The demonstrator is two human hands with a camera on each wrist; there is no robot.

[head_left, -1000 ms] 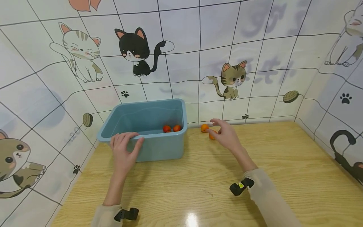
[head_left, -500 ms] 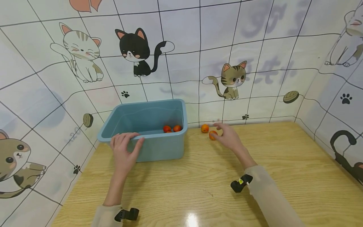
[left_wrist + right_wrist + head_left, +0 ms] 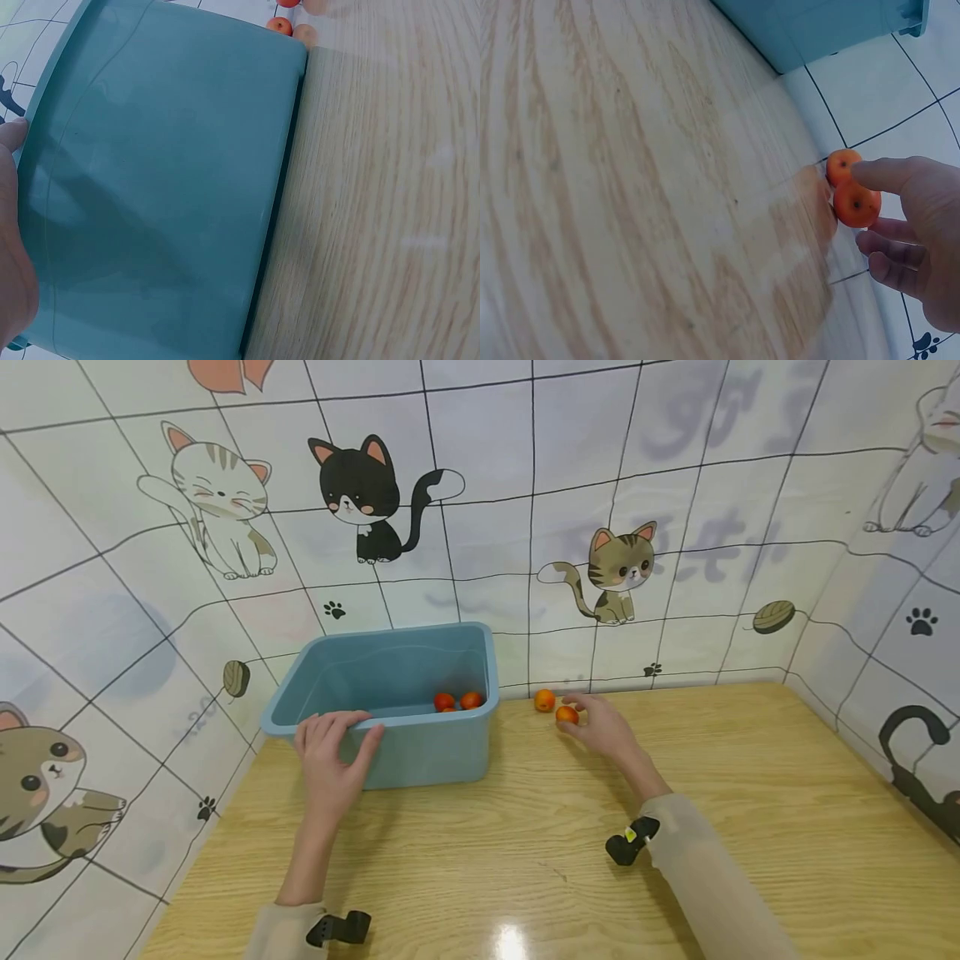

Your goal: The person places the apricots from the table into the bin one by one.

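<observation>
My left hand [image 3: 330,772] holds the near rim of a blue plastic bin [image 3: 427,752], fingers over the edge and thumb against the outer front wall. In the left wrist view, part of this hand [image 3: 11,262] shows at the left edge. At the back of the table, my right hand [image 3: 606,729] has its thumb and fingers around a small round orange fruit [image 3: 567,716], which rests on the table. The right wrist view shows this fruit [image 3: 856,204] between thumb and fingers. A second orange fruit [image 3: 544,700] lies just behind it, by the wall.
Several red-orange fruits [image 3: 471,700] lie inside the bin at its right end. The wooden table [image 3: 480,860] meets a wall covering [image 3: 495,527] with printed cats and grid lines at the back and sides. Wrist cameras [image 3: 632,841] sit on both sleeves.
My right hand has drawn back slightly to the right and lowered, and its thumb and fingers have come around the nearer fruit. The left hand has stayed on the bin rim.
</observation>
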